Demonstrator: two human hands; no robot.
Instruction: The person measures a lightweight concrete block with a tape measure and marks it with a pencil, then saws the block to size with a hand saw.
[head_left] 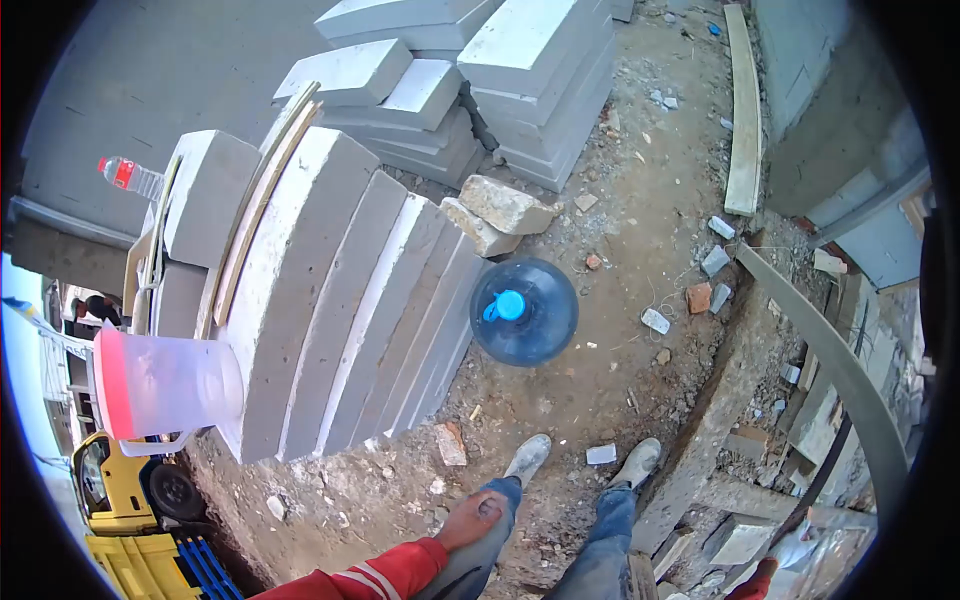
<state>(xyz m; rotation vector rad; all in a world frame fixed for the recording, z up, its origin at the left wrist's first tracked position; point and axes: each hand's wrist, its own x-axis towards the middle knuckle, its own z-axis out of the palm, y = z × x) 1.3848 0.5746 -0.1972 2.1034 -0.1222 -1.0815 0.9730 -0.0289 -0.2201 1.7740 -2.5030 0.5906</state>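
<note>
My left hand (472,521), at the end of a red sleeve with pale stripes, hangs in front of my left thigh. Its fingers are curled in, and whatever they may hold is too small to make out. At the bottom right edge, only a small part of my right hand (768,567) shows, its fingers hidden; a clear plastic sheet or bag (800,548) is close by. Ahead of my feet stands a large blue water jug (530,325) with a light blue cap. To its left, a pink-lidded clear pitcher (175,385) rests on stacked pale blocks (300,270).
More block stacks (540,80) rise at the back. Broken rough blocks (505,210) lie beside the jug. Brick pieces (699,297) litter the dirt. On the right are a long board (743,120) and a rubble-filled trench edge (700,440). A yellow truck (120,500) is at lower left.
</note>
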